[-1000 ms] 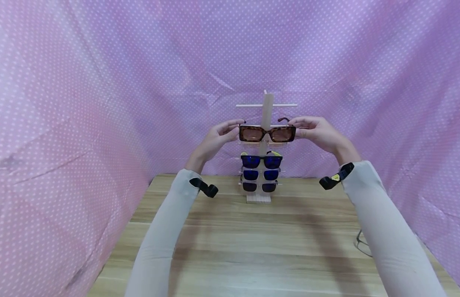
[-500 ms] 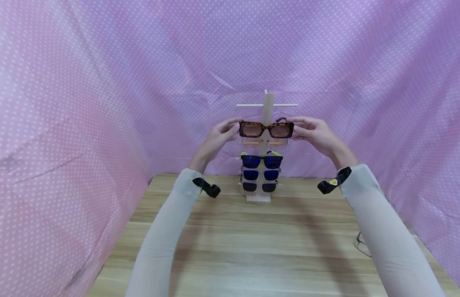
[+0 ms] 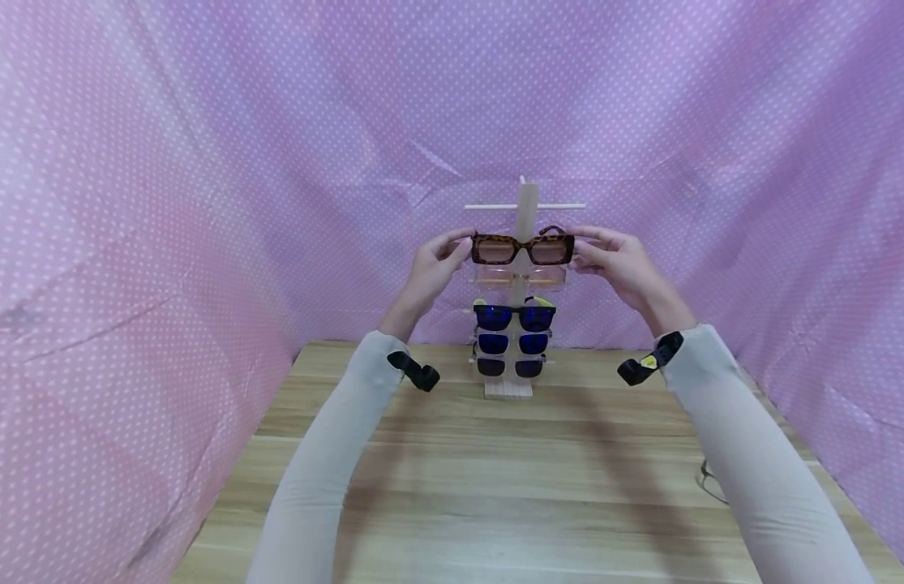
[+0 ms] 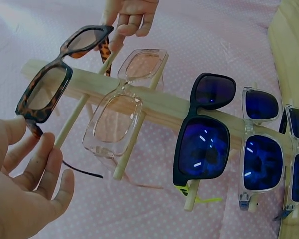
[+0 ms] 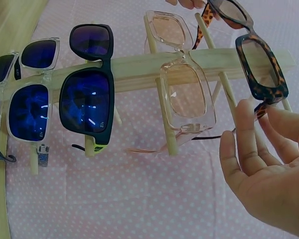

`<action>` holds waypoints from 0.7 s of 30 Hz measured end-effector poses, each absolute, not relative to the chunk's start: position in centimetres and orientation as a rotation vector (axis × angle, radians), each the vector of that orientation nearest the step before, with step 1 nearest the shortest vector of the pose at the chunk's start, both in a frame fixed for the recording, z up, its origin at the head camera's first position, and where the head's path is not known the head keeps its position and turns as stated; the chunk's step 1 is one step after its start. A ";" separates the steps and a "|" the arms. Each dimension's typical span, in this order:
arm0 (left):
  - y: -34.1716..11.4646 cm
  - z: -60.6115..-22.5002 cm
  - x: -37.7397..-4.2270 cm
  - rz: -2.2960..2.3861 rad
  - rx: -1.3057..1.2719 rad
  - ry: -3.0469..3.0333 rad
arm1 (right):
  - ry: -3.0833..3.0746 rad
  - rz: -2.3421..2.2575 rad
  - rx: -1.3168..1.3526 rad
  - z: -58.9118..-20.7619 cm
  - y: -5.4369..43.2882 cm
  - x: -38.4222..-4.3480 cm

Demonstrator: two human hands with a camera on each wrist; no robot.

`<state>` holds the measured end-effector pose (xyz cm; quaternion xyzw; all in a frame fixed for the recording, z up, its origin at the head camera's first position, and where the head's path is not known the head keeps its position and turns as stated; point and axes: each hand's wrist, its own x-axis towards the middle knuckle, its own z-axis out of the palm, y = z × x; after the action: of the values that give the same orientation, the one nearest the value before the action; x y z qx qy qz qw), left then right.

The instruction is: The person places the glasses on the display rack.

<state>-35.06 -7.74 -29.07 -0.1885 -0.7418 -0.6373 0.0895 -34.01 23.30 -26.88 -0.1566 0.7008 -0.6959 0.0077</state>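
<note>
Tortoiseshell sunglasses with brown lenses are held level in front of the wooden display stand, just under its top peg. My left hand pinches their left temple near the hinge; in the left wrist view the thumb and fingers close on that arm. On the other side my right hand pinches the right temple, as the right wrist view shows with the fingers at the hinge. Directly below hang clear pink-framed glasses. The tortoiseshell frame stands close over a peg of the stand.
Lower on the stand hang black sunglasses with blue lenses and two clear-framed blue-lensed pairs. Thin-framed glasses lie on the wooden table at right, partly behind the sleeve. Pink dotted cloth surrounds the table.
Both hands have raised the tortoiseshell sunglasses slightly and brought them back toward the stand. The pink-framed glasses below show more fully now.
</note>
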 end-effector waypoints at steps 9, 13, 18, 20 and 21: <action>-7.0 -28.9 -35.1 -1.864 -0.477 -2.157 | 2.275 -2.098 -0.415 -26.6 23.0 -33.6; -6.8 -28.8 -35.1 -1.862 -0.457 -2.145 | 2.295 -2.085 -0.405 -26.4 22.7 -33.4; -6.6 -28.7 -34.9 -1.872 -0.460 -2.162 | 2.249 -2.121 -0.385 -26.0 22.5 -33.3; -6.6 -28.6 -34.8 -1.874 -0.463 -2.169 | 2.272 -2.113 -0.354 -25.9 22.4 -33.3; -6.6 -28.6 -34.8 -1.876 -0.466 -2.169 | 2.287 -2.108 -0.338 -25.9 22.4 -33.4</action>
<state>-34.83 -6.56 -28.62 -0.1591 -0.7413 -0.6413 0.1177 -33.38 22.39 -25.86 -0.1081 0.7310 -0.6737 0.0066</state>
